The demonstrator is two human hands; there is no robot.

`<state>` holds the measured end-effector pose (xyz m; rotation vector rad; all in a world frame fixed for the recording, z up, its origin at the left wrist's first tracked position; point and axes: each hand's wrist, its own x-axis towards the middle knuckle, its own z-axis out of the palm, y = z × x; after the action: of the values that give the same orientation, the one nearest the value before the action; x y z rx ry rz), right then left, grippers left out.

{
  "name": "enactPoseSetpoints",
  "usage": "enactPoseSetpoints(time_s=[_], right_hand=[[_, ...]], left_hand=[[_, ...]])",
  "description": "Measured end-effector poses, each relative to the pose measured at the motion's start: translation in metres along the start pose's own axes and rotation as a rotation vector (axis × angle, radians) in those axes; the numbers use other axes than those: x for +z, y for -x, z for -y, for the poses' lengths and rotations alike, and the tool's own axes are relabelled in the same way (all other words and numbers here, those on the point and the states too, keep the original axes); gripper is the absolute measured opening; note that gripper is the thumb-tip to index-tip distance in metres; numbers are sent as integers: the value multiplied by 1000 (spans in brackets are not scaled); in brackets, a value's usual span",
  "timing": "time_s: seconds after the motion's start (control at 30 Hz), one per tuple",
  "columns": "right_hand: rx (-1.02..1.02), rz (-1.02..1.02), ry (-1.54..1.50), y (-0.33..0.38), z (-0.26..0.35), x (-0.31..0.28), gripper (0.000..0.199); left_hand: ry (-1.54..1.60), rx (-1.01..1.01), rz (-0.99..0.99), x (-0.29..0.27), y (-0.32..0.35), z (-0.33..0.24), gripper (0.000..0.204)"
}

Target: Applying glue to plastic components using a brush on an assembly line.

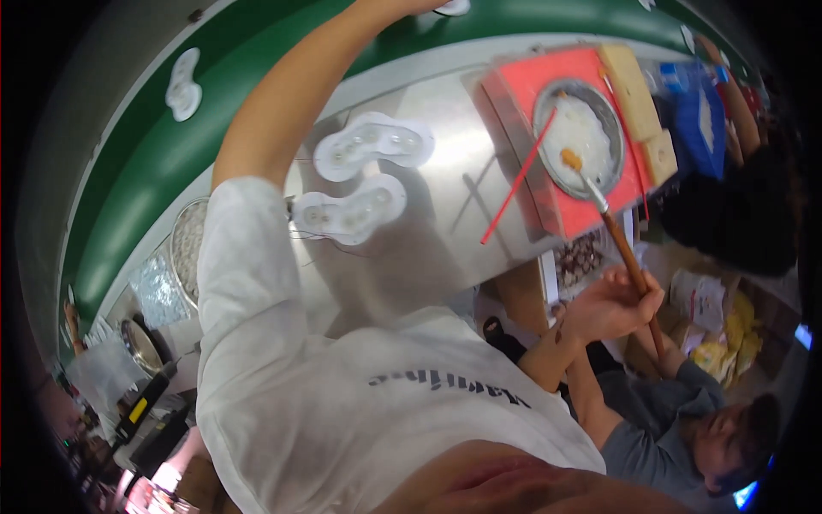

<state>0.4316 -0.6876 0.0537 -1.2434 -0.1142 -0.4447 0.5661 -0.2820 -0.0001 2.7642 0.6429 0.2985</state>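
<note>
My right hand (612, 304) is closed around the wooden handle of a brush (625, 248). The orange-tan bristles dip into white paste (582, 128) inside a round metal bowl (615, 176). That bowl sits on a pink-red block (522, 77), and two thin red sticks lie slanted across its sides. My left arm stretches over the green conveyor belt; the left hand (407, 5) is cut off by the top edge, near a white part (454, 8), so its fingers are mostly hidden. Two white curved plastic parts (374, 146) with round clear spots and thin wires lie on the metal table.
Along the far side curves the green belt (128, 197), carrying another white part (183, 86). Yellowish foam blocks (629, 90) edge the pink block. A blue bin (698, 128) stands at right. Co-workers are close by, one seated at lower right (659, 437). A round tray (190, 248) stands left.
</note>
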Motion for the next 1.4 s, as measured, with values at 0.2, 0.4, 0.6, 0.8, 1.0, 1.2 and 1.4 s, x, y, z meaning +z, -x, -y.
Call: enactPoseSetpoints(time_s=[0.2,0.4,0.6,0.8,1.0,1.2,1.4], right_hand=[[-99,-98,250,-31,-6,-17,38],[123,68,190,-45,-16,-22,40],[-53,182,358,-41,-24,-9,28],[-160,311,371,-41,-28,0,17],[-185,367,376,-38,-23,-6,17],[-107,363,345,-44,-23,-10,20],[-33,316,286,-43,-23,-7,21]], left_hand=[[589,-74,545,-11,-40,-31,59],[631,-255,42,17,-10,-35,39],[1190,-233,242,-40,91,-13,39],[1309,-261,301,-88,216,-22,47],[1675,-430,295,-100,303,-55,45],[2112,-622,327,-94,348,-70,50],[2264,-680,292,-87,377,-77,54]])
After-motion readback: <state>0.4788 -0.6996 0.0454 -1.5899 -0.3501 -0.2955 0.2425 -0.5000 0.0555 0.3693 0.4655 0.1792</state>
